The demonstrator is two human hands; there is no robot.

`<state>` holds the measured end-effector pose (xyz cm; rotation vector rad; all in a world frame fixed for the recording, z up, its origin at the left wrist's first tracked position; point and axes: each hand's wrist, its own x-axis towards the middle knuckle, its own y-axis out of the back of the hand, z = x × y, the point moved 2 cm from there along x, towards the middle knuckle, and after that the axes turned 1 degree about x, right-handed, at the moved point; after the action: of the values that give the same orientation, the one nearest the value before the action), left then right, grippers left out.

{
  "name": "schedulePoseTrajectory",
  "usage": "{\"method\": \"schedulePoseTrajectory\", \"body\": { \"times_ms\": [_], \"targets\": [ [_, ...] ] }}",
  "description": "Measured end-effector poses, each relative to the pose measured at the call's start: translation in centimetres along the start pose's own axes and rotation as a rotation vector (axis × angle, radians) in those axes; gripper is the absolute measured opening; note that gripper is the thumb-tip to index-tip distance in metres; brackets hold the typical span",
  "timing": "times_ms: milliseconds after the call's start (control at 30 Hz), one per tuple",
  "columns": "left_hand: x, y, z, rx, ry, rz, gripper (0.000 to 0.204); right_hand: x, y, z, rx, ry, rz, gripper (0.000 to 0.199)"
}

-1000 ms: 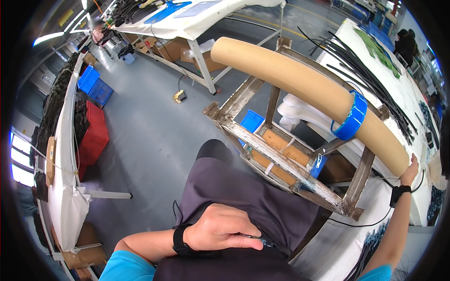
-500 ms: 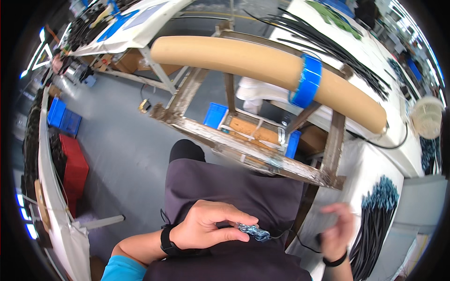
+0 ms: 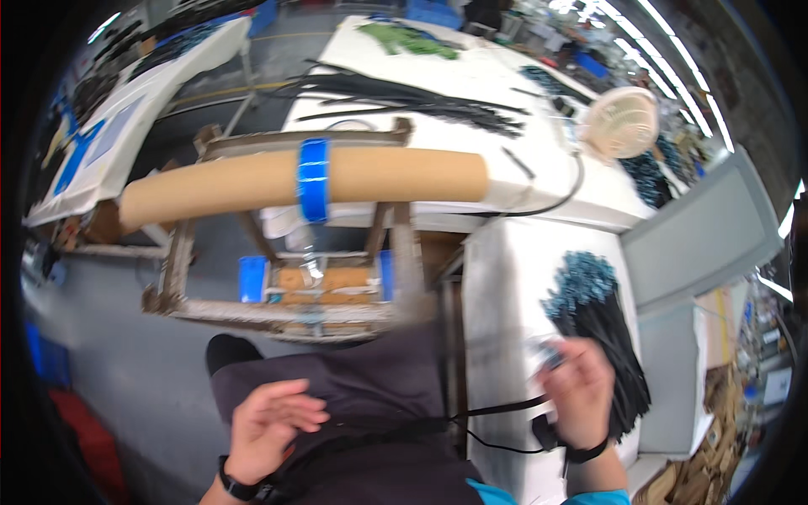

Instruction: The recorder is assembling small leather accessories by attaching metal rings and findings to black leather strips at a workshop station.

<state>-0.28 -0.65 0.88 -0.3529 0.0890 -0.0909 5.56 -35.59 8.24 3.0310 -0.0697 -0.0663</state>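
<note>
My left hand [image 3: 273, 421] lies on my lap over the dark apron [image 3: 370, 396], fingers spread and holding nothing. My right hand [image 3: 581, 391] is over the white table [image 3: 505, 295] to my right, beside a bundle of black cables with blue ends [image 3: 593, 311]. Its fingers are curled on a small pale and blue piece [image 3: 547, 355], which is blurred. A black strap circles each wrist. In front of my knees, a long cardboard tube [image 3: 396, 175] with a blue tape band [image 3: 313, 178] rests on a wooden frame [image 3: 278, 310].
A white fan [image 3: 621, 124] and long black cables [image 3: 404, 93] lie on the far white table, with green pieces [image 3: 408, 38] at its back. A grey panel [image 3: 707, 236] stands at the right. Blue bins [image 3: 251, 279] sit in the frame. The grey floor [image 3: 101, 337] spreads left.
My view has swung to the right. My left hand let go of the blue-tipped cable and opened on my lap. My right hand moved up to the cable bundle on the white table.
</note>
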Motion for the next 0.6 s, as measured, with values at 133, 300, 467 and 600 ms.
{"method": "schedulePoseTrajectory", "body": {
  "times_ms": [133, 300, 467, 600],
  "targets": [
    [0.1, 2.4, -1.1, 0.041, 0.010, 0.192, 0.046, 0.0, 13.4, -9.4, -0.618, 0.274, 0.518, 0.025],
    [2.1, 1.0, -1.1, 0.122, 0.033, 0.138, 0.033, -5.9, 25.2, -20.8, -1.333, 0.730, 0.835, 0.028],
    [3.0, -0.5, -1.6, 0.135, 0.045, 0.086, 0.030, 0.2, 25.4, -14.6, -1.348, 0.476, 0.733, 0.023],
    [2.0, -0.4, -1.2, 0.180, 0.045, 0.154, 0.027, 5.7, 22.7, 1.4, -1.207, 0.443, 0.581, 0.020]
  ]
}}
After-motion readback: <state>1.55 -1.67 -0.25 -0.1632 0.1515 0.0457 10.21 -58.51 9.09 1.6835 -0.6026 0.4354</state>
